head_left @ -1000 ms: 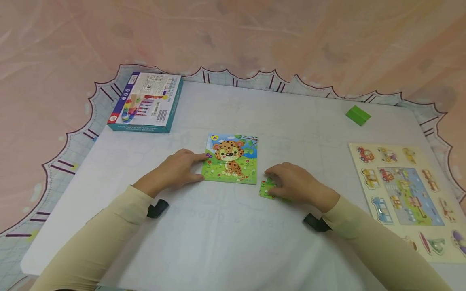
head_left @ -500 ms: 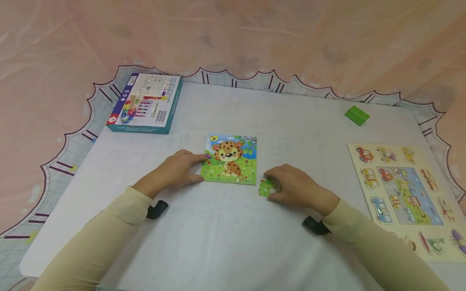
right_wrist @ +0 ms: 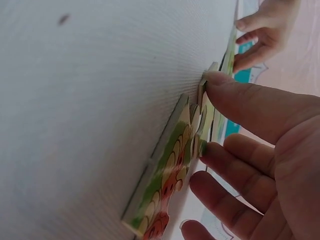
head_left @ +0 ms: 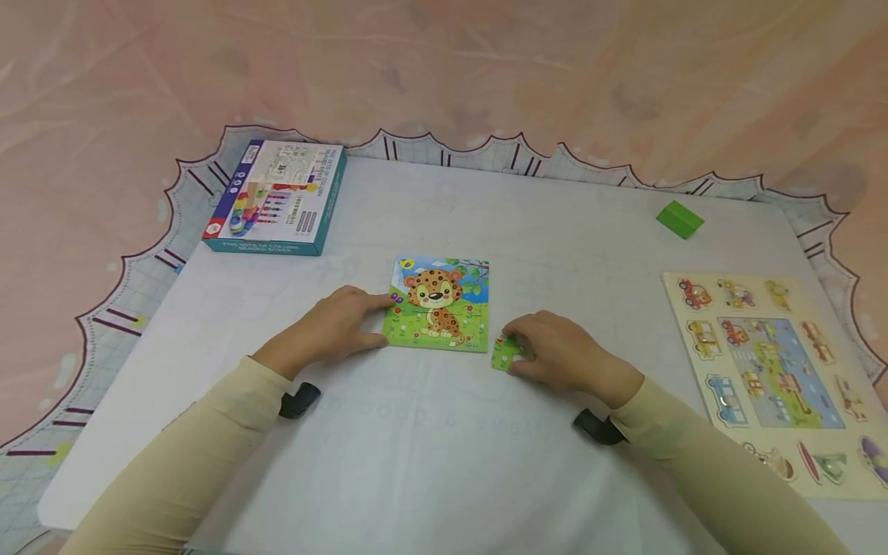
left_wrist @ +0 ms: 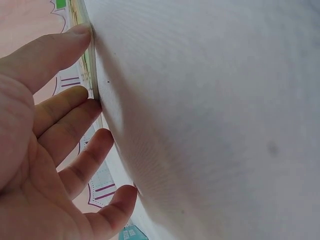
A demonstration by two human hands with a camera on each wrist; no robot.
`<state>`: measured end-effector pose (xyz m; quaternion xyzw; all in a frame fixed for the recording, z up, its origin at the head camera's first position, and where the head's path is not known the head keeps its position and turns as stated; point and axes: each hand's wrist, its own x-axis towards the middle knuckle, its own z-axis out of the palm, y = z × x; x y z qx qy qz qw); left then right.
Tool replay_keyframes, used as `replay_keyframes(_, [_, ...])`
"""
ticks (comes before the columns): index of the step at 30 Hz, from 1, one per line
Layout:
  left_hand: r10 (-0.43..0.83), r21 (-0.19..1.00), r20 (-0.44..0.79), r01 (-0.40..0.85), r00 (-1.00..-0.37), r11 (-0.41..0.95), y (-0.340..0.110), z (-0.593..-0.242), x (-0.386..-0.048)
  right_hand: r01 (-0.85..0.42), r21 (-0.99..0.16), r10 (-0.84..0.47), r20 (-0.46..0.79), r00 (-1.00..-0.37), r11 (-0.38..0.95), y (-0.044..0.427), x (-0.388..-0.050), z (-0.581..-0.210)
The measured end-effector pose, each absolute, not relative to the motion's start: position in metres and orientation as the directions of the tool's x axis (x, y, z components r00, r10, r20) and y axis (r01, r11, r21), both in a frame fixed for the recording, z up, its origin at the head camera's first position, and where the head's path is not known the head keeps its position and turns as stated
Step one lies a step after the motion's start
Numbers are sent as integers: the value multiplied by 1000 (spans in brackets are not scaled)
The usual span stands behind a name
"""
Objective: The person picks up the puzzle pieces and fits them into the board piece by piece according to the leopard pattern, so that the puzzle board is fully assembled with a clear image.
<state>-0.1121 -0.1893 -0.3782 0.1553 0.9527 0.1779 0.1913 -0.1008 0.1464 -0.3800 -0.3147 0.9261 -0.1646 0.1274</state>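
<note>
A square leopard-cub jigsaw puzzle (head_left: pixel 437 302) lies flat on the white table. Along its left edge rests my left hand (head_left: pixel 331 324), index finger and thumb apart, touching the border; the left wrist view has the fingers extended beside the puzzle's thin edge. To the puzzle's lower right, my right hand (head_left: pixel 565 351) pinches a small green puzzle piece (head_left: pixel 504 354) between thumb and fingers, a small gap from the puzzle. In the right wrist view another puzzle piece (right_wrist: pixel 162 185), orange and green, lies on the table near the fingers; the hand hides it from the head view.
A boxed bead toy (head_left: pixel 274 198) stands at the back left. A green block (head_left: pixel 680 220) sits at the back right. On the right lies a wooden puzzle board (head_left: pixel 701 385) with vehicle and toy pictures. Black wrist straps (head_left: pixel 301 400) show under both sleeves.
My right hand has shifted the green piece slightly up and left, closer to the puzzle, its thumb moving off the piece's face to its edge. My left hand stays at the puzzle's left edge.
</note>
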Motion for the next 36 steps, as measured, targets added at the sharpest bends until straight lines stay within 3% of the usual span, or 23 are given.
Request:
replay_keyframes(26, [362, 399, -310, 226, -879, 889, -189, -377, -113, -562, -384, -636, -94, -765, 733, 148, -106, -382])
replay_keyframes(36, [354, 398, -323, 214, -877, 892, -189, -378, -114, -478, -423, -576, -136, -806, 769, 150, -113, -382])
